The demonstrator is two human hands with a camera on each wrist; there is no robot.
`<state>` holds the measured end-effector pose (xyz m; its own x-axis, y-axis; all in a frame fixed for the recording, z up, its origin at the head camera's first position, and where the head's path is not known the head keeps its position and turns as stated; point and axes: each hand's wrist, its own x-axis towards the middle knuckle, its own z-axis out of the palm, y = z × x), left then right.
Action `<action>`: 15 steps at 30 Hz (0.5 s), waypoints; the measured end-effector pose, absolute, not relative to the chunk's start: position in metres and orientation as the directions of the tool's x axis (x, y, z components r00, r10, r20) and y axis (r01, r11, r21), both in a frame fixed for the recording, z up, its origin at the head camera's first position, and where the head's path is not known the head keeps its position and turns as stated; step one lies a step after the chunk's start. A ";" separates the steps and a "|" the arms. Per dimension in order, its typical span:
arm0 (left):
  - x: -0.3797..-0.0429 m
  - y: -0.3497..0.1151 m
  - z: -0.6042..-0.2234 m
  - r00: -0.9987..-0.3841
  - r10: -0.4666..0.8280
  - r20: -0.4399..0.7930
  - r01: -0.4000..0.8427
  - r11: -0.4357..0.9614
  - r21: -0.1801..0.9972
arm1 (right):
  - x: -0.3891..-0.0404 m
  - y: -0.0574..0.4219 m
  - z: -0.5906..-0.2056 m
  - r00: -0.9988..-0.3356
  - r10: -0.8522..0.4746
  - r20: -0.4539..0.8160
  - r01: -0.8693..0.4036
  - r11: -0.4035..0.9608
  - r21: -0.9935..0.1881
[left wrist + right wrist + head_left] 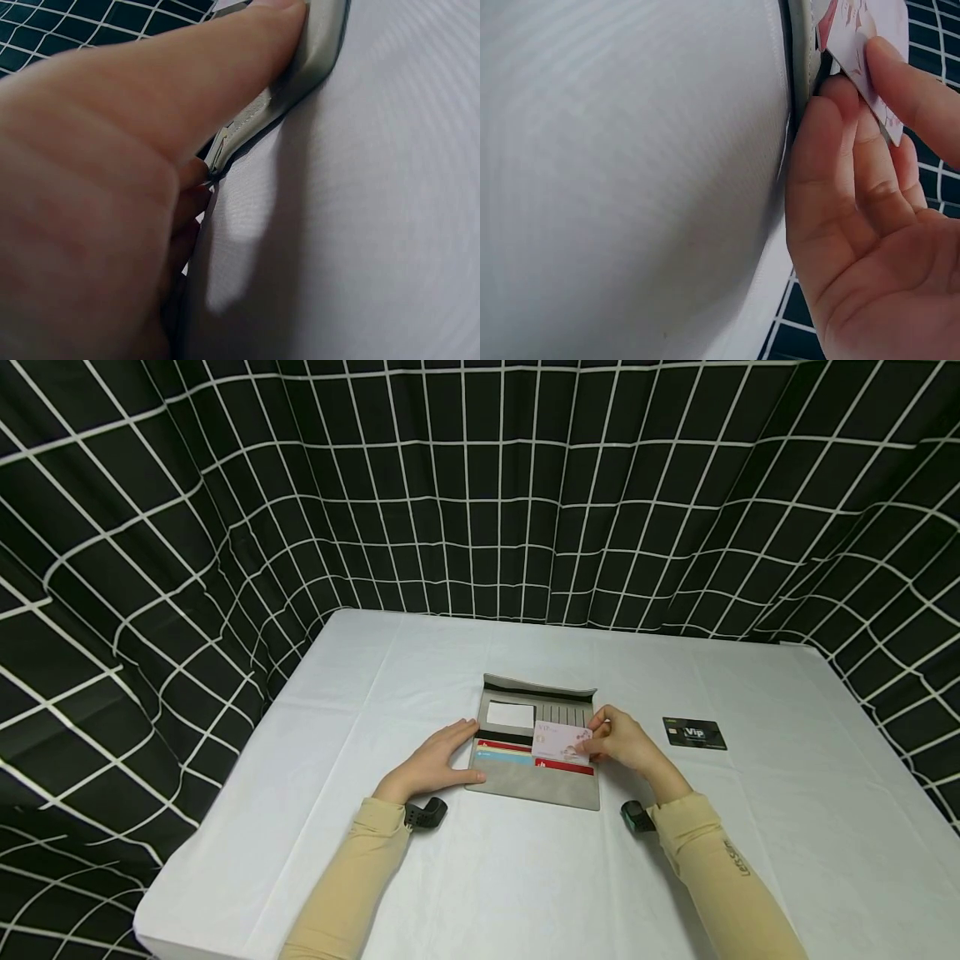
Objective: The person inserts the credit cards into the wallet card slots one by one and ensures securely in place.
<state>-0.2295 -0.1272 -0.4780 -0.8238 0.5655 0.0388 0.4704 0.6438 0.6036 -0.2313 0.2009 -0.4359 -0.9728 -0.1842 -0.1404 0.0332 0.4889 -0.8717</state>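
A grey wallet [517,781] lies spread open on the table, with its upper flap raised. My right hand [626,745] pinches a pale pink VIP card [558,739] by its right end, thumb on the printed face and fingers behind. That pink card [851,45] is tilted over the wallet's right side, overlapping the lower card slots in the head view. My left hand [435,760] rests at the wallet's left edge, its thumb [247,45] on the lower corner and its fingers higher along the side. Red and blue cards [502,756] sit in the lower slots.
A black VIP card [694,732] lies on the white-covered table [360,693], right of the wallet. The wallet's upper half has a white panel [510,714] on the left and a row of slots beside it. Black curtains [450,485] with white grid lines surround the table.
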 end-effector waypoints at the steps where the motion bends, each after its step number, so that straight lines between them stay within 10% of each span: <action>1: -0.230 -0.127 -0.478 -0.823 0.566 0.041 0.472 0.643 0.603 | -0.231 0.201 -0.436 -0.973 -0.186 -0.138 0.028 0.499 -0.866; 15: -0.230 -0.128 -0.479 -0.822 0.568 0.036 0.475 0.649 0.595 | -0.229 0.207 -0.438 -0.968 -0.234 -0.093 -0.051 0.546 -0.837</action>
<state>-0.2301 -0.1278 -0.4785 -0.8219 0.5685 0.0356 0.4746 0.6490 0.5945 -0.2290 0.2074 -0.4383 -0.9678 -0.2337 -0.0930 -0.0513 0.5455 -0.8365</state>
